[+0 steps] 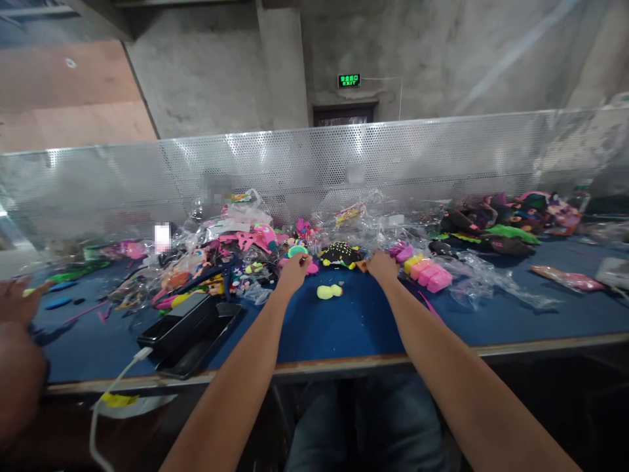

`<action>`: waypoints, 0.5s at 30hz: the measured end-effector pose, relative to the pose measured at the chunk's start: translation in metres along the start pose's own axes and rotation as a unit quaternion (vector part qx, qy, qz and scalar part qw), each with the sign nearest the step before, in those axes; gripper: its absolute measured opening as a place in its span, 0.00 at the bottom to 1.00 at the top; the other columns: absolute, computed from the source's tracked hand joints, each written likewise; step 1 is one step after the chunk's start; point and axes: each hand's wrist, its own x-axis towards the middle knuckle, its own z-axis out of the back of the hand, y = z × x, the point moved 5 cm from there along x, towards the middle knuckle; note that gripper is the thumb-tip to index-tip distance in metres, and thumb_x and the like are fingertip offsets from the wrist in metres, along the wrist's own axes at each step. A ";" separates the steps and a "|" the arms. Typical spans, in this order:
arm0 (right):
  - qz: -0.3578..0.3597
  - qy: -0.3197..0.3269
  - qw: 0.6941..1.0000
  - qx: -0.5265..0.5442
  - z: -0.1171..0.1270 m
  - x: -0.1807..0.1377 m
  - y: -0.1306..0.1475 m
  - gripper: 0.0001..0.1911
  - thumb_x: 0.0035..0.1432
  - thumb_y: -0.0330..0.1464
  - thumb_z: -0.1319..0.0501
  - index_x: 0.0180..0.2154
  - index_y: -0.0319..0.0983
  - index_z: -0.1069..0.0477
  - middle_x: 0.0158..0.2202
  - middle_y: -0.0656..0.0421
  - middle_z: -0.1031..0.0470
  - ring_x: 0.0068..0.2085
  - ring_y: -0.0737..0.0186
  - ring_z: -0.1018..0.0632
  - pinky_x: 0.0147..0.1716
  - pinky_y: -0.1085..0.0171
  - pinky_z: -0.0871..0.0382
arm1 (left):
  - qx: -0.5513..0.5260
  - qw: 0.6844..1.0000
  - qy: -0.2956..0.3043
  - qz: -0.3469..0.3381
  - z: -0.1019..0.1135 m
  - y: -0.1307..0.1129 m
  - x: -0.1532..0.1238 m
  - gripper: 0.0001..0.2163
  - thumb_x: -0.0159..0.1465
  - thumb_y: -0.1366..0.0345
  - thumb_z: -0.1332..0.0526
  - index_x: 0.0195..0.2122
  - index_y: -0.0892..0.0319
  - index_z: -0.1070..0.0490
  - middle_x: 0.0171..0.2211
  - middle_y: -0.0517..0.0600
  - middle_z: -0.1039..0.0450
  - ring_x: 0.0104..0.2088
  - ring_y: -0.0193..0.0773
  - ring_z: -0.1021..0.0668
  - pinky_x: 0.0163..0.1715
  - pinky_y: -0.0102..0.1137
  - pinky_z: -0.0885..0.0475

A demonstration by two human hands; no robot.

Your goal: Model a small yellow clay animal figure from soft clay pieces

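Note:
My left hand (293, 274) is closed with its fingertips together, beside a round green and light-blue piece (297, 251) and some pink pieces. What it pinches is too small to make out. My right hand (383, 267) is curled at the far side of the blue table, its fingertips on a small orange-brown piece (362, 266). Between the two hands lies a black figure with yellow dots and yellow edges (340, 254). Closer to me rests a pale yellow, rounded, clay-like lump (328, 292), apart from both hands.
Left of my arms, a black box (179, 321) and an open black tray (206, 347) sit near the edge, with a white cable (118, 380). Colourful figures and plastic bags line a perforated metal screen (314, 164). Pink blocks (432, 274) lie right. Another person's hand (19, 301) is far left.

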 end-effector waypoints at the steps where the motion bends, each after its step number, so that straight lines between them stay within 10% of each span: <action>1: 0.013 0.002 1.000 0.014 0.001 0.002 0.001 0.16 0.57 0.33 0.46 0.43 0.33 0.28 0.45 0.43 0.26 0.49 0.48 0.26 0.46 0.55 0.35 | -0.003 1.000 0.002 -0.002 0.000 -0.001 0.000 0.11 0.63 0.59 0.48 0.32 0.58 0.32 0.27 0.48 0.29 0.27 0.35 0.28 0.29 0.28 0.36; 8: 0.139 -0.067 0.950 0.273 0.014 0.004 0.027 0.11 0.57 0.35 0.47 0.32 0.37 0.28 0.33 0.52 0.23 0.35 0.57 0.22 0.33 0.62 0.29 | -0.113 0.993 0.035 0.001 -0.010 -0.003 -0.004 0.08 0.64 0.63 0.52 0.38 0.59 0.36 0.27 0.46 0.31 0.21 0.30 0.32 0.25 0.27 0.35; 15: 0.209 0.110 0.841 0.487 -0.001 -0.026 0.071 0.10 0.52 0.39 0.41 0.33 0.40 0.35 0.28 0.59 0.24 0.22 0.64 0.25 0.20 0.65 0.29 | -0.110 0.994 0.015 -0.023 -0.010 -0.011 -0.004 0.14 0.64 0.59 0.48 0.46 0.60 0.36 0.24 0.44 0.37 0.24 0.31 0.33 0.26 0.26 0.37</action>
